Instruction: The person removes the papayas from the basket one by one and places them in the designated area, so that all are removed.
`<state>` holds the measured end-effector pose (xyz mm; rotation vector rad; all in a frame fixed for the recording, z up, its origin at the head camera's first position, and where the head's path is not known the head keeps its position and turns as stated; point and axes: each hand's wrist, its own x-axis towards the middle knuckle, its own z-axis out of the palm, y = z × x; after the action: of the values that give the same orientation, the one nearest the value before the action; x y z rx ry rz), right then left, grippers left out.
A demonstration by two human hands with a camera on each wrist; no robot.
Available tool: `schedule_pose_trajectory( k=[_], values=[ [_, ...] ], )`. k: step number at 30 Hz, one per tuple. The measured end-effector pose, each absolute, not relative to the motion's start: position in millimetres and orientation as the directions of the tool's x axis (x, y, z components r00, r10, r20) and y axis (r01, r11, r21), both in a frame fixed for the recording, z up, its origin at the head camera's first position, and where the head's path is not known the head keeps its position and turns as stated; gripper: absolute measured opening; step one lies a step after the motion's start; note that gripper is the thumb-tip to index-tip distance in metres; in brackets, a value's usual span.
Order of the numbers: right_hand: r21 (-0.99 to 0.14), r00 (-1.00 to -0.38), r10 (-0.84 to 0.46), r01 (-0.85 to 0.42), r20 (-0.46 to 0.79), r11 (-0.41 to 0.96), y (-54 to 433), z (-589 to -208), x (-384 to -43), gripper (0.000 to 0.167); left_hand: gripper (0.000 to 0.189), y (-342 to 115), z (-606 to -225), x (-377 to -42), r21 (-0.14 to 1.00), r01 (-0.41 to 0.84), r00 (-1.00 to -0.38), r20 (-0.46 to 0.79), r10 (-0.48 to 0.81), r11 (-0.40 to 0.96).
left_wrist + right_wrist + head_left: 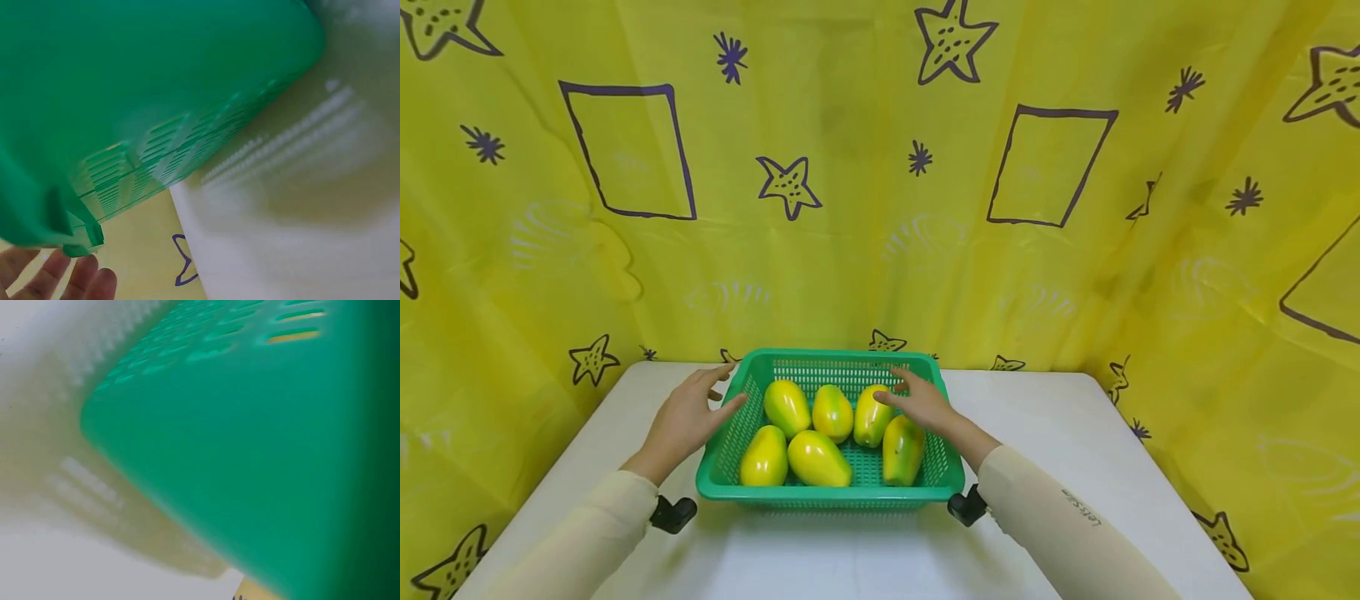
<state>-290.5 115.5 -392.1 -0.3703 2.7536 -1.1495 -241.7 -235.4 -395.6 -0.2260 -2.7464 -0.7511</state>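
Note:
A green plastic basket (827, 493) holds several glossy yellow-green fruits, papaya-like in shape. At its left rim is my left hand (683, 418), thumb and fingers spread apart with nothing between them. In the left wrist view, the fingertips of the left hand (78, 278) show right by the basket's rim (37, 234). My right hand (922, 405) reaches over the basket's right side, its fingers loosely extended. It overlaps one fruit (868, 423) in the head view, and another fruit (903, 452) lies just below it. The right wrist view shows the basket's wall (212, 444); the fingers are hidden there.
The basket stands on a white table (1030, 433). Behind and on both sides hangs a yellow curtain (850, 267) with star and frame drawings. Black wrist mounts (673, 514) sit below both sleeves, close to the basket's front corners.

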Motion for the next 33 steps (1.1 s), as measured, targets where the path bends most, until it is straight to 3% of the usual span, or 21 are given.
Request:
schedule_pose_trajectory(
  k=[16,33],
  values=[
    [-0.718,-0.972,-0.229,-0.118,-0.06,0.686,111.1,-403.8,-290.4,0.07,0.06,-235.8,-413.2,-239.6,0.596,0.106,-0.98,0.2,-0.019,0.796],
    [-0.7,-0.968,-0.217,-0.069,-0.125,0.711,110.5,-386.4,-298.1,0.072,0.06,-238.1,-421.4,-242.0,0.621,0.084,-0.978,0.202,-0.056,0.779]
  ],
)
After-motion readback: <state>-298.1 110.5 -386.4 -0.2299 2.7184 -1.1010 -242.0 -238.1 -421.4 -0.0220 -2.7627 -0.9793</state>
